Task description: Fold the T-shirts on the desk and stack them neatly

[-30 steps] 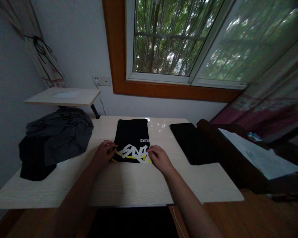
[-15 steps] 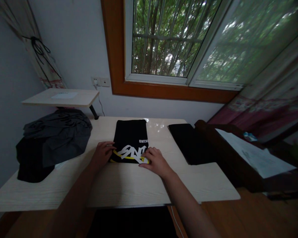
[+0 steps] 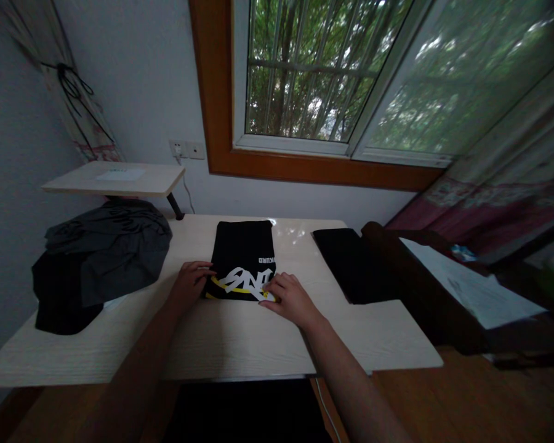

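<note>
1. I have a black cloth [image 3: 242, 246] folded flat into a rough rectangle on the table [image 3: 244, 344], around the middle of its length, far end just short of the table's far edge, well apart from the near edge.
2. Long axis, as I read it, goes near to far, square to the table's near edge; foreshortened, so no better than that.
3. Plain end points at the far edge; printed end faces me: large white lettering [image 3: 247, 280], a yellow band under it. Smaller white letters run by the cloth's right side.
4. My left hand [image 3: 191, 284]: fingers bent, tips at the cloth's left edge. Can't tell if they pinch it or just rest there.
5. My right hand [image 3: 286, 296]: on the near right corner, fingertips over the print, thumb at the near edge. I can't tell whether it's gripping.
6. Left end of table: grey heap [image 3: 115, 246], crumpled, with a black part toward the near side.
7. Far left corner: small shelf [image 3: 154, 184], a white sheet [image 3: 120, 175] on top.
8. Right edge of table: flat black piece [image 3: 351, 264], slanting along that edge, well apart from the cloth.
</note>
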Motion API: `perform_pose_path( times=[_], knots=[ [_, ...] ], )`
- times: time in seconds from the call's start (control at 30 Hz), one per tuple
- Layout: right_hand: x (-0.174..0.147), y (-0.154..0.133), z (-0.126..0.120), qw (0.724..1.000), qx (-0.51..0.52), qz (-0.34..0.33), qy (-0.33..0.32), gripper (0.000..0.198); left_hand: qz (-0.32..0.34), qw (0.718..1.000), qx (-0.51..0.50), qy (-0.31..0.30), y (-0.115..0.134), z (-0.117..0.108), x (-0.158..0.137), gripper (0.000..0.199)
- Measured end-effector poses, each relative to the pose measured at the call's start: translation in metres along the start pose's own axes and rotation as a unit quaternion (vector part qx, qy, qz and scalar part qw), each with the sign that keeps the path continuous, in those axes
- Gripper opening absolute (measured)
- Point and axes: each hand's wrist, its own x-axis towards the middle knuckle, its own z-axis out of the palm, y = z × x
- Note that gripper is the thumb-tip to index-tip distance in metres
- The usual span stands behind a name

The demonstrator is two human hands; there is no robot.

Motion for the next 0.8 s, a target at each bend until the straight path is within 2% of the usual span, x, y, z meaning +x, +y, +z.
perform_pose_path(
  times=[0.17, 0.4, 0.63, 0.8],
  knots=[
    [0.0015, 0.0006, 0.0013, 1.0, 0.008, 0.004, 0.004, 0.036, -0.028, 1.0, -0.01, 0.008, -0.0019, -0.0001, 0.0017, 0.04],
    [0.0026, -0.0049, -0.0032, 0.999, 0.026, 0.017, 0.018, 0.022, -0.063, 0.998, -0.028, 0.011, -0.0033, -0.0012, 0.0009, 0.045],
    [0.0035, -0.0066, -0.0063, 0.998, 0.049, 0.021, 0.022, 0.028, -0.093, 0.994, -0.042, 0.03, -0.0029, 0.0012, -0.0006, 0.046],
    [0.002, -0.0055, -0.0046, 0.996, 0.07, 0.034, 0.031, 0.031, -0.089, 0.994, -0.063, 0.03, -0.0017, 0.0015, -0.0009, 0.045]
  ],
)
